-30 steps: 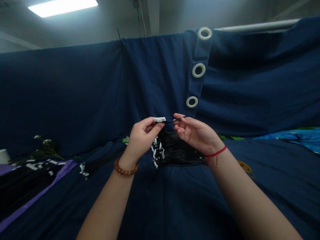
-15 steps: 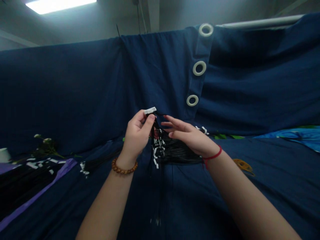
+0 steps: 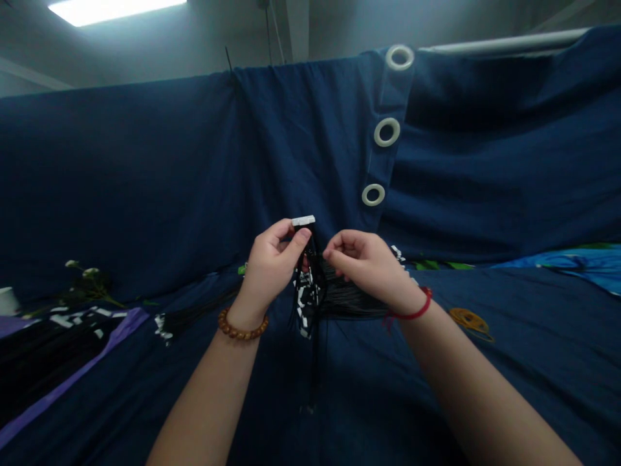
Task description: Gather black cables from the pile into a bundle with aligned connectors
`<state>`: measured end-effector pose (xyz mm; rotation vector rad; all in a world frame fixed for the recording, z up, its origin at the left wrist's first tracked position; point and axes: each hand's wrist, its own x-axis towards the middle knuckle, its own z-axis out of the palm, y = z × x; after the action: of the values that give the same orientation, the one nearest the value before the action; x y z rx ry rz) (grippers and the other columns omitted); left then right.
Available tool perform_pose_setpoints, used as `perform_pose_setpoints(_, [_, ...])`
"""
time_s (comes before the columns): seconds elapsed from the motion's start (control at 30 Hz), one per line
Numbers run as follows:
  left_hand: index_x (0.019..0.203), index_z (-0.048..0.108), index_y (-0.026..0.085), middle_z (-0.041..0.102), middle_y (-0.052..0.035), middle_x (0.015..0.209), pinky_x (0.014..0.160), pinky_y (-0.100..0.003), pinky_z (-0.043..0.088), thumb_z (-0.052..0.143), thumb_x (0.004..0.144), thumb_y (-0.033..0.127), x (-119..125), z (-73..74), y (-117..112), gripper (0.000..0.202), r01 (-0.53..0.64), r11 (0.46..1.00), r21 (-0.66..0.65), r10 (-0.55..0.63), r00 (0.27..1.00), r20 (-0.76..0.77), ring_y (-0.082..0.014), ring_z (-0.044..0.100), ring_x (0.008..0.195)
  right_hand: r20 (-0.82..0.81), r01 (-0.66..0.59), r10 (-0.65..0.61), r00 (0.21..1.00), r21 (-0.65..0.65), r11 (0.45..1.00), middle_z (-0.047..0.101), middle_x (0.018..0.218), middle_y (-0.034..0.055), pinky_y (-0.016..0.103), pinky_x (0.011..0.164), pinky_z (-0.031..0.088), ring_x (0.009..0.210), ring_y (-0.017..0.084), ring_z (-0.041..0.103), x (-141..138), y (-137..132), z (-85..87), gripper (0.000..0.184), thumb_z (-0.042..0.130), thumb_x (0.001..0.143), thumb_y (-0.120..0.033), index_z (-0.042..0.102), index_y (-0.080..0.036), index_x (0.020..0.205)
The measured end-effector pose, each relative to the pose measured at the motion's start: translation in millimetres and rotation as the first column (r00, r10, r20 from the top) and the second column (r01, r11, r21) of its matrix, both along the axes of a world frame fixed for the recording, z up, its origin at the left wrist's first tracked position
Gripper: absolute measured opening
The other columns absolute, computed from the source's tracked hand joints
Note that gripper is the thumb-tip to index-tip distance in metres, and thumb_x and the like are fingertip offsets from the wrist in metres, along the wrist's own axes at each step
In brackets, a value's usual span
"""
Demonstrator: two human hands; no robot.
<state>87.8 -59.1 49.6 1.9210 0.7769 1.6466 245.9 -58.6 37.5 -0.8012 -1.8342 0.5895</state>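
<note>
My left hand [image 3: 274, 262] is closed, thumb against fingers, on a bundle of black cables [image 3: 314, 249]. White connectors [image 3: 303, 221] sit side by side above its thumb, and the cables hang down below the hand. Just to the right, my right hand [image 3: 361, 259] is closed in a pinch close to the hanging cables. What lies between its fingertips, if anything, is too small to make out. Behind and below both hands, more black cables [image 3: 354, 303] lie on the dark blue cloth, with white connectors [image 3: 303, 304] at their left end.
At the left, black cables with white ends [image 3: 63, 320] rest on a purple cloth [image 3: 114, 340], near white flowers [image 3: 92, 274]. Another thin cable bunch [image 3: 165, 327] lies nearer the middle. Rubber bands [image 3: 469, 321] lie at the right. A blue curtain [image 3: 145, 175] hangs behind.
My right hand's fingers have gone from stretched out to a closed pinch. My left hand has shifted slightly right and down with the cables, their white connectors now more level.
</note>
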Motion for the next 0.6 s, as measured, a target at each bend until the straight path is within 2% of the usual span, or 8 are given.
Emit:
perform_pose_setpoints(0.1, [0.081,0.059,0.016,0.054,0.0018,0.066,0.044,-0.018,0.043,0.057,0.079,0.034,1.8,0.4,-2.8,0.018,-0.047,0.999,0.021,0.048,0.998,-0.042,-0.0091,0.053,0.050,0.087,0.028,-0.033,0.996,0.058,0.998,0.059,0.063,0.0008,0.022,0.047,0.037,0.053,0.012,0.053,-4.2,-8.9,1.2,0.017,0.060,0.074,-0.033,0.058,-0.016,0.074])
perform_pose_setpoints(0.27, [0.084,0.063,0.016,0.058,0.0001,0.069,0.048,-0.018,0.041,0.059,0.077,0.034,3.3,1.0,-5.7,0.020,-0.105,0.994,0.031,0.108,0.988,-0.108,-0.0095,0.052,0.056,0.133,0.135,-0.160,0.978,0.178,0.975,0.057,0.063,0.0004,0.023,0.051,0.032,0.056,0.012,0.050,-9.6,-15.6,1.9,0.012,0.060,0.072,-0.027,0.055,-0.017,0.070])
perform_pose_setpoints(0.33, [0.083,0.063,0.016,0.059,-0.0003,0.069,0.047,-0.018,0.041,0.061,0.076,0.035,2.6,1.1,-5.4,0.020,-0.078,0.997,-0.011,0.076,0.989,-0.130,-0.0099,0.053,0.057,0.152,0.133,-0.163,0.975,0.189,0.973,0.056,0.062,0.0000,0.023,0.050,0.030,0.055,0.011,0.048,-10.0,-15.6,2.0,0.012,0.059,0.072,-0.026,0.055,-0.017,0.066])
perform_pose_setpoints(0.43, [0.081,0.062,0.016,0.060,-0.0006,0.070,0.048,-0.019,0.043,0.065,0.072,0.034,0.5,1.5,-5.3,0.021,0.020,0.994,-0.108,-0.033,0.992,-0.124,-0.0106,0.055,0.058,0.171,0.101,-0.130,0.977,0.168,0.981,0.053,0.057,-0.0016,0.022,0.047,0.026,0.052,0.010,0.044,-8.4,-14.1,2.4,0.014,0.057,0.073,-0.023,0.053,-0.016,0.062])
perform_pose_setpoints(0.6, [0.085,0.060,0.014,0.059,0.0004,0.064,0.043,-0.019,0.044,0.067,0.070,0.035,-4.3,5.3,-9.3,0.026,0.150,0.953,-0.263,-0.169,0.984,-0.051,-0.0090,0.053,0.048,0.146,0.052,-0.064,0.987,0.086,0.995,0.044,0.048,-0.0044,0.021,0.044,0.024,0.046,0.008,0.037,-3.6,-11.7,4.0,0.020,0.051,0.075,-0.021,0.051,-0.016,0.056])
